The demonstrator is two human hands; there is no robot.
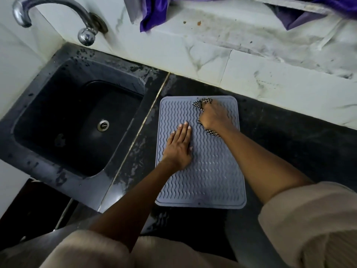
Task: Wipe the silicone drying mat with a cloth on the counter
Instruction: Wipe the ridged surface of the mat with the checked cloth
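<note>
A grey silicone drying mat [208,182] with wavy ridges lies flat on the black counter [289,136], just right of the sink. My left hand [179,146] presses flat on the mat's left-middle, fingers straight and together. My right hand [214,115] grips a bunched black-and-white checked cloth [201,103] against the mat's far right corner area. Parts of the cloth stick out ahead of my fingers and behind my wrist; the rest is hidden under my hand.
A black sink [77,120] with a metal drain sits to the left, a chrome tap [58,14] above it. White marble-pattern tiles [251,64] back the counter. Purple fabric [156,14] hangs over the ledge at the top. Water marks show on the counter by the sink.
</note>
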